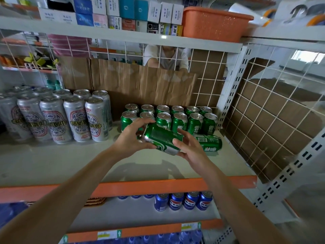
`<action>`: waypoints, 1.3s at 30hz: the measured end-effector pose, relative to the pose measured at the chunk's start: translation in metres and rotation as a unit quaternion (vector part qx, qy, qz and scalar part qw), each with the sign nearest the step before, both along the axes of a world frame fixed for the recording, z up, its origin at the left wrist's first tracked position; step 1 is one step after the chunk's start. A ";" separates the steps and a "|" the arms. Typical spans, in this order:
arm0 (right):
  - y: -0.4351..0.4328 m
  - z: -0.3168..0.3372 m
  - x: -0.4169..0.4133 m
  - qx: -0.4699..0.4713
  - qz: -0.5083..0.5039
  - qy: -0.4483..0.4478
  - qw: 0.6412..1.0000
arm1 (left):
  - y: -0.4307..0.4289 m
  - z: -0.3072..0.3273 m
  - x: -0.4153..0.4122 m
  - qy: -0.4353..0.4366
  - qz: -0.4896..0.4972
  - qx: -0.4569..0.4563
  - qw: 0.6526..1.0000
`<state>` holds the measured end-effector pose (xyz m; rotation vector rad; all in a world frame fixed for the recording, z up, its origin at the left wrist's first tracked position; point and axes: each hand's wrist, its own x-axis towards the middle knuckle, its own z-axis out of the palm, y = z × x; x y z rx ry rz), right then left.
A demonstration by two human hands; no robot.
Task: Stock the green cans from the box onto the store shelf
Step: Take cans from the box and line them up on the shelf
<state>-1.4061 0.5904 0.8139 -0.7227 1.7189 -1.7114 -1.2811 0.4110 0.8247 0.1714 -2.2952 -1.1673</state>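
Two rows of green cans (168, 117) already stand on the shelf (52, 161); both hands, left hand (131, 140) and right hand (189, 147), grip another can (161, 138), and one can (210, 142) lies sideways.

Tall cans (58, 117) left on shelf (52, 161), short cans (177, 117) right, cardboard (140, 83) behind

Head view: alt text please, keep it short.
Left hand and right hand hold a green drink can, tilted, over the white store shelf before two rows of upright green cans. A second green can lies on its side at right; tall silver cans stand at left.
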 end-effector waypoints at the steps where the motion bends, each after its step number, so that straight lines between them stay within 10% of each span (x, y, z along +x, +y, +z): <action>1: 0.000 0.000 -0.001 0.002 0.010 -0.015 1.000 | 0.002 0.002 0.000 -0.005 -0.007 -0.019 1.000; 18: 0.000 -0.005 0.011 -0.066 0.010 -0.058 0.996 | 0.008 0.014 0.003 0.000 -0.067 -0.092 0.993; 27: -0.005 -0.006 0.020 -0.098 -0.079 0.014 0.992 | 0.022 0.005 0.005 0.048 -0.038 0.189 0.980; 39: -0.004 -0.006 0.028 -0.139 -0.079 0.064 0.985 | 0.032 0.009 -0.001 0.069 -0.033 0.322 0.943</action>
